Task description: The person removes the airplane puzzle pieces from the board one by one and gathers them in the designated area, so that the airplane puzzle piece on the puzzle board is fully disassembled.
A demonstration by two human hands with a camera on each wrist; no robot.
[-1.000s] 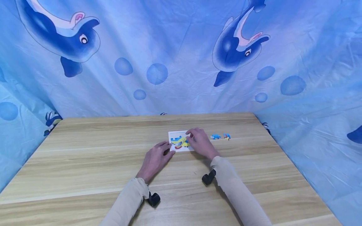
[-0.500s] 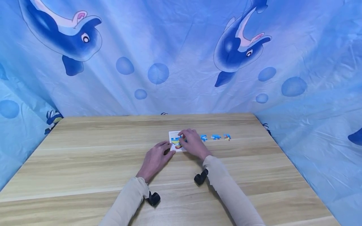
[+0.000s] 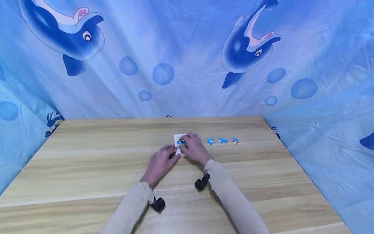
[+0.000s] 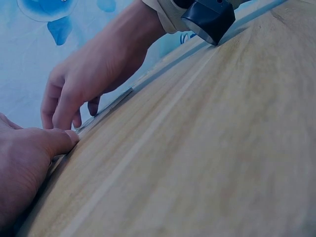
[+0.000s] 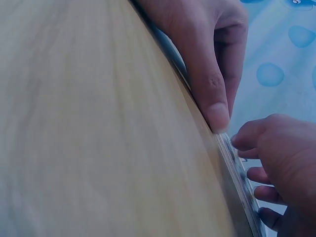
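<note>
A small white-bordered puzzle board (image 3: 176, 137) lies flat near the middle of the table in the head view, its picture partly under a hand. My left hand (image 3: 159, 163) holds its left side, thumb at the near corner and fingers farther up the edge. In the right wrist view the left thumb (image 5: 218, 117) presses right at the board's rim. My right hand (image 3: 195, 149) reaches over the board, with thumb and bent fingers down on its left part. Blue and yellow picture shows between them. I cannot tell whether they pinch a piece.
To the right of the board lie three loose jigsaw pieces in a row: one blue (image 3: 210, 141), another blue (image 3: 222, 140) and one with red and yellow (image 3: 235, 141). The wooden table (image 3: 102, 156) ends at a blue dolphin-print curtain (image 3: 187, 58).
My right hand has moved left across the board, uncovering the nearest loose piece and covering more of the picture. My left hand has stayed at the board's left edge.
</note>
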